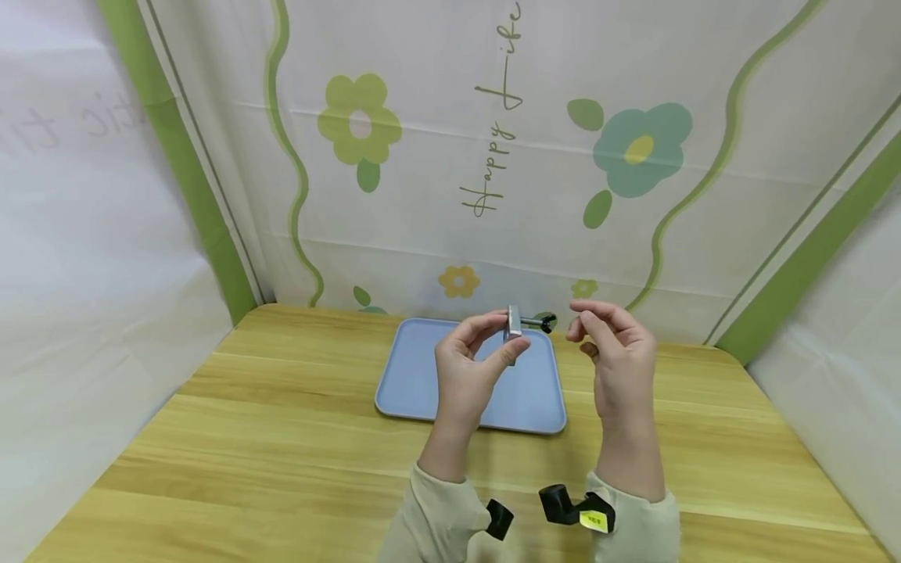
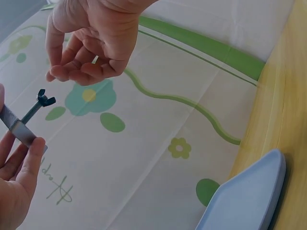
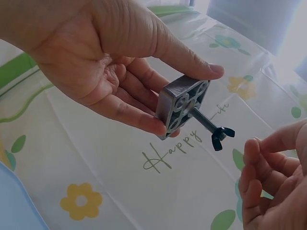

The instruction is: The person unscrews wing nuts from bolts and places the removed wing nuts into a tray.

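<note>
My left hand (image 1: pixel 466 374) pinches a small square metal block (image 3: pixel 184 103) by its edges, thumb on one side and fingers on the other, up above the tray. The block's face has round recesses around a central hole. A threaded bolt (image 3: pixel 204 119) sticks out from that middle, pointing toward the right hand. At the bolt's far end sits a black wing nut (image 3: pixel 222 138). Just beyond it hovers my right hand (image 1: pixel 625 361), fingers loosely bent and holding nothing, a short gap away from the wing nut.
Below the hands a light blue tray (image 1: pixel 408 383) lies on the wooden table (image 1: pixel 281 438). A white curtain (image 1: pixel 436 102) printed with flowers and lettering rises behind the table's back edge, with further white sheets at both sides.
</note>
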Demonstrator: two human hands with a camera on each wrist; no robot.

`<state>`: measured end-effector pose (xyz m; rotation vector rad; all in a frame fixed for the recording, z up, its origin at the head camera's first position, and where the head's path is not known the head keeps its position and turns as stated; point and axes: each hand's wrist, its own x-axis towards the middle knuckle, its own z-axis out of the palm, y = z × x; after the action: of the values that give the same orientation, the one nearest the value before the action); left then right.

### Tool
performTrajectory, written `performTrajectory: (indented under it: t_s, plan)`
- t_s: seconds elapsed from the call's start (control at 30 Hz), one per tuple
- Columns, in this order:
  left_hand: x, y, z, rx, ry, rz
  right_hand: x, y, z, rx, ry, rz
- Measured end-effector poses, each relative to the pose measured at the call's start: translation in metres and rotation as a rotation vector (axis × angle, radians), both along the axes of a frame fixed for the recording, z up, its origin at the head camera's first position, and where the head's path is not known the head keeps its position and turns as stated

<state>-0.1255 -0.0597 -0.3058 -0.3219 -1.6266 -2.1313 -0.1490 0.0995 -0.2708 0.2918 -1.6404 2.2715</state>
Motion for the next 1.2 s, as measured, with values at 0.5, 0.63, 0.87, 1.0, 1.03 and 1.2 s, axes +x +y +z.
performTrajectory:
  t_s: [0.5,0.63,0.87,1.0,1.03,1.2]
  plan:
    - [-0.0008,-0.0017,-0.0011,-0.004,0.007,0.008,-0.0011,0.0007,-0.0026,0.260,-0.077,0.128]
    - [-0.0005,-0.0018,-0.0003,0.001,0.010,0.006,-0.0022,0.0012,-0.0031,0.281,-0.099,0.130]
    - [-0.0004,-0.0022,-0.0001,0.000,0.008,0.008,-0.0013,0.0012,-0.0032,0.282,-0.086,0.159]
    - [-0.0006,-0.0024,-0.0002,-0.005,0.012,0.012,-0.0009,0.0018,-0.0036,0.278,-0.056,0.173]
    - [-0.0007,-0.0024,-0.0002,-0.006,0.013,0.013,-0.0009,0.0019,-0.0038,0.279,-0.046,0.175]
    - [-0.0012,-0.0024,-0.0005,-0.002,0.016,0.014,-0.0021,0.0012,-0.0053,0.273,0.005,0.179]
